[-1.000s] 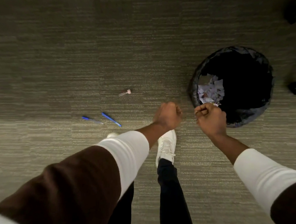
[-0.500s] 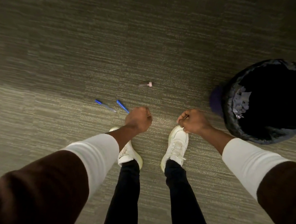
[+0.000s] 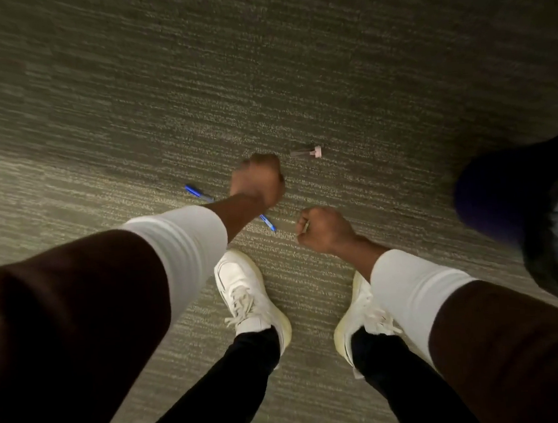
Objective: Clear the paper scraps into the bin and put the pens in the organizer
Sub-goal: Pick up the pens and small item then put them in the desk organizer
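Note:
I am looking down at a grey-green carpet. One blue pen lies on it and runs under my left forearm. The tip end of a second blue pen shows just below my left wrist. My left hand hovers over these pens as a closed fist with nothing visible in it. My right hand is also a fist, with a thin grey pen-like sliver poking out between the fingers. The black-lined bin is cut off by the right edge. No paper scraps or organizer are in view.
A small clear piece with a pink cap lies on the carpet beyond my hands. My two white shoes stand just below the pens. A dark blurred shape sits against the bin's left side.
Both hands have moved left, away from the bin's opening, and my view swung with them. The left fist now hangs over the blue pens, and the bin has slid to the right edge.

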A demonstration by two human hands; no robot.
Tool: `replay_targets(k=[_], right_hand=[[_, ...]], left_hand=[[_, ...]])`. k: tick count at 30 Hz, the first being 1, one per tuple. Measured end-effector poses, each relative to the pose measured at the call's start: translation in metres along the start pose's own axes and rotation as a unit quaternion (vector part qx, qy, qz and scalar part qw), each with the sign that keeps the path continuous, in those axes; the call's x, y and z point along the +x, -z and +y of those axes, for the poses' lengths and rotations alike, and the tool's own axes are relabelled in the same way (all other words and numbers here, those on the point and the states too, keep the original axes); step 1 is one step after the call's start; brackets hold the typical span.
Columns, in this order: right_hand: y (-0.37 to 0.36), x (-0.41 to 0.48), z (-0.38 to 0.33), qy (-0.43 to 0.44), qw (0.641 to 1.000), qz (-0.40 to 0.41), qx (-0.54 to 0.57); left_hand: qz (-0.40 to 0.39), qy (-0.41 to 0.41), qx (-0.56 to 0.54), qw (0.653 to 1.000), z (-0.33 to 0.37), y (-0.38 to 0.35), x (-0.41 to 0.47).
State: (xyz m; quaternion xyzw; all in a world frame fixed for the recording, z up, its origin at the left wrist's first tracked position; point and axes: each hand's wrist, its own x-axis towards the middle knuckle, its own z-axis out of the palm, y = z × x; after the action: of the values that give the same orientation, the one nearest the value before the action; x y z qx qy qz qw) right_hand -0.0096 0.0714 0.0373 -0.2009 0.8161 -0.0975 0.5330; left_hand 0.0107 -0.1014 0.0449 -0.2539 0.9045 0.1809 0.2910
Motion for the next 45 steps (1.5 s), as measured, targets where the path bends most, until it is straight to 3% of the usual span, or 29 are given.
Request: replay_targets(k=[4,12,17,23,28,34,45], right_hand=[[-0.033,0.05,-0.011,0.018,0.999,-0.003,-0.036],[-0.087,0.096,-0.022,0.08,0.985,0.126,-0.088],[-0.1,0.101,-0.026,0.069,0.977,0.176,-0.1],[-0.098,0.097,-0.041,0.096,0.968,0.198,-0.118],[-0.089,0.094,-0.059,0.073,0.983,0.152,-0.078],[-0.083,0.088,-0.093,0.068,0.986,0.142,-0.053],[-0.106,0.119,-0.162,0.102,0.979,0.143,-0.102]], left_hand=[[0.031,-0.036,-0.002,0.999,-0.006,-0.016,0.051],[0.049,-0.15,0.061,0.986,0.008,-0.064,0.097],[0.095,-0.158,0.059,0.981,0.009,-0.074,0.098],[0.127,-0.057,-0.078,0.987,-0.021,-0.059,0.075],[0.163,0.042,-0.144,0.975,-0.087,-0.04,0.04],[0.191,0.218,-0.225,0.93,-0.162,-0.03,-0.002],[0.19,0.274,-0.249,0.909,-0.205,-0.054,-0.059]])
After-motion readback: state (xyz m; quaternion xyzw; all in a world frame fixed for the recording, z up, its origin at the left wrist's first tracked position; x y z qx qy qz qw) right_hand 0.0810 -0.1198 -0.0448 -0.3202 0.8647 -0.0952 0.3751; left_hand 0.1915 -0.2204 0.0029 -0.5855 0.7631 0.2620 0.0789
